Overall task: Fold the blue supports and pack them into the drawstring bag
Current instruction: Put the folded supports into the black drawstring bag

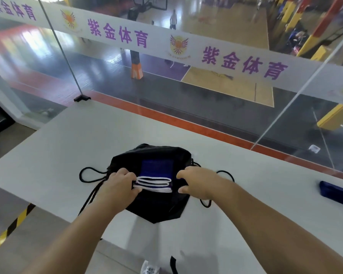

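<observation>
The black drawstring bag [156,204] is laid on the white table [67,139]. Its mouth is gripped at the left edge by the left hand [119,186]. Folded blue supports [155,175] with white edges are seen inside. The right edge is pinched by the right hand [196,182]. Another blue support [335,191] is left far right.

Legible text: only on the white banner strip [156,43] running across the glass partition [206,99] beyond my table. Purple characters 紫金体育 read clearly twice on the banner, with a partly cut third set at its left end. Between sets sits a winged emblem [179,44]; small lettering beneath it is too blurred to read.
</observation>
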The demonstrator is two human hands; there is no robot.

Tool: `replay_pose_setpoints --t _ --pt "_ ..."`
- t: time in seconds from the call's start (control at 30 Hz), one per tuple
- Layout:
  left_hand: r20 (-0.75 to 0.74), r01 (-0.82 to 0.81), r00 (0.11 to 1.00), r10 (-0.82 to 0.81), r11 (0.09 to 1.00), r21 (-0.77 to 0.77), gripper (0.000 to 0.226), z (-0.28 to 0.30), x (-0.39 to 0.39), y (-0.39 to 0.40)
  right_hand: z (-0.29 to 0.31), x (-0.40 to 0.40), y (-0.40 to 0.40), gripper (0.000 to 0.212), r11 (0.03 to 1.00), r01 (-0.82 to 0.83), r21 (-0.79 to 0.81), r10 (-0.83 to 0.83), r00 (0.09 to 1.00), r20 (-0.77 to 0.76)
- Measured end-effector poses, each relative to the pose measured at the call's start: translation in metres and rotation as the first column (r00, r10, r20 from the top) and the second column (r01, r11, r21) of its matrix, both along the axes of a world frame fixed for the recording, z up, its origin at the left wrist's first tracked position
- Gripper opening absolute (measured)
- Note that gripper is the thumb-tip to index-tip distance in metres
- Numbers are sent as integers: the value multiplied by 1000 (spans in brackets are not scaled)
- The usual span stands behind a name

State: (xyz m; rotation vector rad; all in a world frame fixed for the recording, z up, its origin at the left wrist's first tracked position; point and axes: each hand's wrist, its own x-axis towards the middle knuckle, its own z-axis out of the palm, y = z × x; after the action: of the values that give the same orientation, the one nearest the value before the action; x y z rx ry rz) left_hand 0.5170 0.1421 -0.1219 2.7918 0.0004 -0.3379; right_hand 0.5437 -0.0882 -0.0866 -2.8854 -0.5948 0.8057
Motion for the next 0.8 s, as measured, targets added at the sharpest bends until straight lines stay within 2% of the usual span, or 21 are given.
replay_pose_setpoints --t 0.13,0.4,0.6,0.8 --pt "-31 76 997 -75 997 24 38 2 -33 -59 5 -44 -62 43 997 68 -28 -68 998 -16" --pt "-121 302 947 -298 953 19 39 -12 -102 -195 -1 -149 -211 52 961 261 -95 -269 960 -83" --pt "-178 475 867 -465 880 19 38 -15 -124 -279 -7 -207 -308 52 874 467 -134 -482 866 -129" --pt "-177 593 795 -580 804 31 37 -14 -95 -354 -9 -225 -386 51 748 652 -123 -664 737 -130"
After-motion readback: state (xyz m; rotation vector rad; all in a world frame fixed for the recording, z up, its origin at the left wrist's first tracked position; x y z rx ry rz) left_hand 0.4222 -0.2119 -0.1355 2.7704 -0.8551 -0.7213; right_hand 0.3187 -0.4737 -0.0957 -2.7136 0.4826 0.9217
